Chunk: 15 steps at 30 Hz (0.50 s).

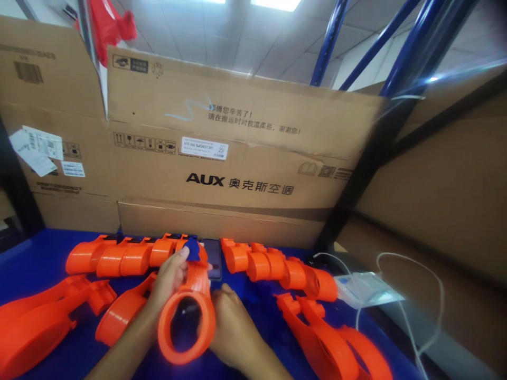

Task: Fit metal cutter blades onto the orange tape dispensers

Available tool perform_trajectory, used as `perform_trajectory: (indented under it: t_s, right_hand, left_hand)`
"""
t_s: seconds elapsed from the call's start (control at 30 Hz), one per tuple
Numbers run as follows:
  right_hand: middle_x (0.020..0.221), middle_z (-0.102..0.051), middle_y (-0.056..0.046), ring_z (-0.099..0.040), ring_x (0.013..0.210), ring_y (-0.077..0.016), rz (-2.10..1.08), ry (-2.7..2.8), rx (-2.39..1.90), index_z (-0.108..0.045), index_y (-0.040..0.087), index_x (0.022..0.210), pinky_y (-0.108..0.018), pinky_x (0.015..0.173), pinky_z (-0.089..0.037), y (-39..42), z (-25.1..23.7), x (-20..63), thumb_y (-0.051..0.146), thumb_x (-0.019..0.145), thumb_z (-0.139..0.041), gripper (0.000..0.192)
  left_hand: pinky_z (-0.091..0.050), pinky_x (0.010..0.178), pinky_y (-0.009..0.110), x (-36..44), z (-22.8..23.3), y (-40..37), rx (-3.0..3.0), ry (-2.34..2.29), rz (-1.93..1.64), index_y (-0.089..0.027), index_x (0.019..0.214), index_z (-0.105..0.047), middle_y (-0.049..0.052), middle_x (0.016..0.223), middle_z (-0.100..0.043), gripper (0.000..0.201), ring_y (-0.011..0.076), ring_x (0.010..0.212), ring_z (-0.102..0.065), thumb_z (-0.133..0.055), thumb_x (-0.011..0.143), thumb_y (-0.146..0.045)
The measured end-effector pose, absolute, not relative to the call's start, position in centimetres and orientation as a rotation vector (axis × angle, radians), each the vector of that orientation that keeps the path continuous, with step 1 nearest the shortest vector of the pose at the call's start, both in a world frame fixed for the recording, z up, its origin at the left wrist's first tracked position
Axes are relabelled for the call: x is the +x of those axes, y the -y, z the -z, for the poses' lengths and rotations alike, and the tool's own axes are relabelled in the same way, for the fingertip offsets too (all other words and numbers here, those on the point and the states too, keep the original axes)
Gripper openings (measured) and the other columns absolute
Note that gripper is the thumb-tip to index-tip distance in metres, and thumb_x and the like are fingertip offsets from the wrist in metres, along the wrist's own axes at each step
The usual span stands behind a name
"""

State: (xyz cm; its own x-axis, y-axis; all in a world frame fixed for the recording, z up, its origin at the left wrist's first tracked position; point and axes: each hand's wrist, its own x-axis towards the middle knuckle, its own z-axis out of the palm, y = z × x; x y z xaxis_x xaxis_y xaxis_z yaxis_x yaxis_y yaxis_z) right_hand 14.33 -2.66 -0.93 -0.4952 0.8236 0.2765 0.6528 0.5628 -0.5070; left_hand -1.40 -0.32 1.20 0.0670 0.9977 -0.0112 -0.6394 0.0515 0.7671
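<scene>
My left hand (168, 279) grips an orange plastic part with a large ring end (186, 319), the thumb pressing a small blue piece (193, 248) onto its far end. From the right side of the ring, my right hand (233, 322) steadies the same part. The part is lifted a little above the blue table (35, 248).
Rows of nested orange parts (127, 256) (277, 266) lie at the back. Larger orange parts (39, 316) (332, 338) sit left and right. A dark phone (213, 256) lies behind the hands. A white power bank with cable (364, 287) is right. Cardboard boxes (237, 158) wall the back.
</scene>
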Motion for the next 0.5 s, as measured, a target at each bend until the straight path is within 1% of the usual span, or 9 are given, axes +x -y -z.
perform_trajectory:
  t_s: [0.13,0.23,0.3,0.37,0.5]
  right_hand:
    - [0.061,-0.069,-0.001,-0.062,0.063,-0.0179,-0.547,2.104,-1.242,-0.06,0.021,0.055,-0.024,0.057,-0.04,2.3,1.1,14.7,0.015,0.069,-0.068,0.018]
    - [0.055,-0.062,0.003,-0.054,0.052,-0.0126,-0.662,1.899,-1.261,-0.056,0.02,0.055,-0.021,0.051,-0.034,1.8,1.2,15.2,0.01,0.067,-0.061,0.016]
    - [0.052,-0.056,0.005,-0.048,0.048,-0.0103,-0.739,1.729,-1.223,-0.054,0.019,0.055,-0.02,0.048,-0.031,1.3,1.0,15.9,0.01,0.068,-0.058,0.016]
    - [0.051,-0.051,0.006,-0.044,0.047,-0.0093,-0.785,1.567,-1.165,-0.052,0.02,0.056,-0.02,0.047,-0.03,0.8,0.6,16.6,0.012,0.069,-0.059,0.016]
    - [0.056,-0.047,0.007,-0.042,0.051,-0.0095,-0.757,1.416,-1.105,-0.048,0.021,0.061,-0.021,0.049,-0.032,0.2,-0.8,17.7,0.022,0.079,-0.063,0.024]
  left_hand:
    - [-0.059,0.062,0.036,-1.6,-1.1,0.1,0.658,-0.646,-1.374,-0.011,0.119,-0.065,0.013,0.079,-0.081,0.055,0.0295,0.068,-0.077,-0.07,0.081,-0.05]
    - [-0.06,0.064,0.037,-1.6,-1.1,0.1,0.649,-0.628,-1.366,-0.011,0.12,-0.067,0.014,0.079,-0.081,0.057,0.0307,0.072,-0.077,-0.07,0.079,-0.052]
    - [-0.06,0.067,0.038,-1.5,-1.1,0.3,0.663,-0.644,-1.372,-0.011,0.12,-0.068,0.013,0.08,-0.081,0.059,0.0315,0.076,-0.077,-0.072,0.078,-0.052]
    - [-0.06,0.072,0.038,-1.2,-1.1,0.7,0.711,-0.654,-1.393,-0.012,0.12,-0.068,0.013,0.085,-0.082,0.057,0.0319,0.083,-0.077,-0.074,0.078,-0.05]
    - [-0.059,0.078,0.036,-0.5,-0.8,1.3,0.881,-0.626,-1.387,-0.016,0.124,-0.067,0.011,0.094,-0.082,0.049,0.0309,0.095,-0.075,-0.074,0.083,-0.041]
